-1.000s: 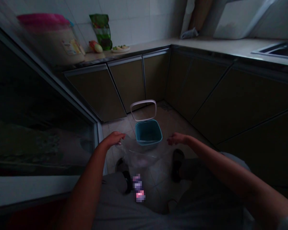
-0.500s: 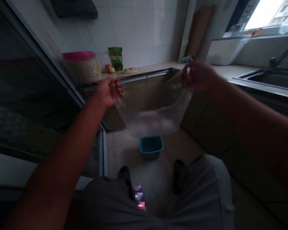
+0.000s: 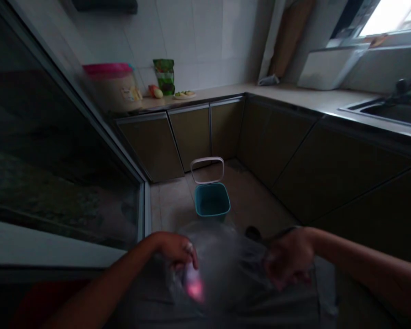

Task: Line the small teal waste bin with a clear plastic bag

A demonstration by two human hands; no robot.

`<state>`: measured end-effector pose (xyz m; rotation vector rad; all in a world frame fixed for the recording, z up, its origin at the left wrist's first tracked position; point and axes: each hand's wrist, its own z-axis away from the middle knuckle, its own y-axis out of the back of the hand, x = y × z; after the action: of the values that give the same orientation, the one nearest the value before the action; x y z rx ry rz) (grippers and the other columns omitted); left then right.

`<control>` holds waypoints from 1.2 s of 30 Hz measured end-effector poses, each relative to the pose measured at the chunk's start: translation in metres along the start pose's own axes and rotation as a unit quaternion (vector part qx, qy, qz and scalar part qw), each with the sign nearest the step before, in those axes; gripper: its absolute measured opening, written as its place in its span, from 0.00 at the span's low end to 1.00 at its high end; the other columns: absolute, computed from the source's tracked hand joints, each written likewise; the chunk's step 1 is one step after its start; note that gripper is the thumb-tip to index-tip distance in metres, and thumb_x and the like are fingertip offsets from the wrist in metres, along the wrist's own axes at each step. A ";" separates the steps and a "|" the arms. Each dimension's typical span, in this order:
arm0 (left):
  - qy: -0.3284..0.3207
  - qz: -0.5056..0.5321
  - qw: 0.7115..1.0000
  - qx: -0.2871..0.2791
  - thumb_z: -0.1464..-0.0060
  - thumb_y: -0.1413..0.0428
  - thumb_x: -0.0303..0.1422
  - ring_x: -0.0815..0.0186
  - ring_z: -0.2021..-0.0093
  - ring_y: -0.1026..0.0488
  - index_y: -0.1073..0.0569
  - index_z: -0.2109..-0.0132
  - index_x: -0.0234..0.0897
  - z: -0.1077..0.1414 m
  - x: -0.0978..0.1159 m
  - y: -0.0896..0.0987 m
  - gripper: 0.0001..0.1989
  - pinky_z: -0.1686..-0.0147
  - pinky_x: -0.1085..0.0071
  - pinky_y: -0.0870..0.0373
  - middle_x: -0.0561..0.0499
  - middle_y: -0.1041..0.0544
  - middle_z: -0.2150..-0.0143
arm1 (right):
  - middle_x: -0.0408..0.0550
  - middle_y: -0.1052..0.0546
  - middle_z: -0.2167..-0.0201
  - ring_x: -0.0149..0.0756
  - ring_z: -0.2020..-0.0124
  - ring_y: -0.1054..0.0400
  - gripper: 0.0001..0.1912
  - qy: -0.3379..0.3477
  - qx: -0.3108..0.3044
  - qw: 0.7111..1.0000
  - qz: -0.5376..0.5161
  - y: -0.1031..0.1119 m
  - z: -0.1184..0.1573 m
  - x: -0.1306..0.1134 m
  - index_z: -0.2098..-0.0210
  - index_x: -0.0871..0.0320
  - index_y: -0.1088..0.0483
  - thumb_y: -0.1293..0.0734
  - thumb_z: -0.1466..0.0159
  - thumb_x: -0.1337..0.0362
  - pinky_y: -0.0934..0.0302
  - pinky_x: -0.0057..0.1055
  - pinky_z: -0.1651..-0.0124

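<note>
Down come my hands, from up around counter (image 3: 287,96) height to low over my lap (image 3: 270,310), and the clear plastic bag (image 3: 222,256) drops with them! My left hand (image 3: 178,250) has one edge pinched; my right hand (image 3: 289,258) is blurred, but looks closed on the other side. The bag spreads widest from left to right between them. Just beyond it, on the floor (image 3: 173,196), stands the blue bin (image 3: 212,195), pale ring (image 3: 207,159) raised behind, nearer my left hand.
</note>
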<state>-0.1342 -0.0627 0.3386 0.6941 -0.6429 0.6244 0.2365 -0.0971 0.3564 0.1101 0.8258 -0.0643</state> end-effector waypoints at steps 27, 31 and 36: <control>-0.127 -0.403 0.790 0.445 0.40 0.41 0.31 0.51 0.46 0.23 0.58 0.22 0.59 -0.048 0.072 0.077 0.48 0.51 0.58 0.25 0.47 0.41 0.25 | 0.46 0.26 0.63 0.33 0.68 0.32 0.39 0.206 0.591 0.780 -0.012 0.165 0.017 -0.044 0.30 0.56 0.42 0.31 0.39 0.65 0.35 0.29 0.65; -0.140 -0.384 0.790 0.458 0.34 0.46 0.37 0.52 0.45 0.24 0.51 0.23 0.55 -0.053 0.068 0.078 0.38 0.49 0.59 0.25 0.46 0.37 0.27 | 0.44 0.26 0.68 0.32 0.71 0.34 0.40 0.101 0.655 0.735 0.142 0.174 0.008 -0.038 0.26 0.54 0.44 0.33 0.36 0.64 0.39 0.29 0.66; -0.162 -0.368 0.766 0.502 0.31 0.55 0.29 0.56 0.46 0.23 0.41 0.26 0.54 -0.061 0.052 0.080 0.30 0.49 0.61 0.26 0.48 0.30 0.30 | 0.47 0.23 0.68 0.35 0.72 0.33 0.42 -0.020 0.672 0.693 0.260 0.175 -0.006 -0.025 0.22 0.51 0.53 0.35 0.32 0.59 0.43 0.30 0.66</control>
<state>-0.1375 0.0460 0.3687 1.9848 -0.2383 0.0363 0.2325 0.0779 0.3836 1.7391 0.5177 -0.1263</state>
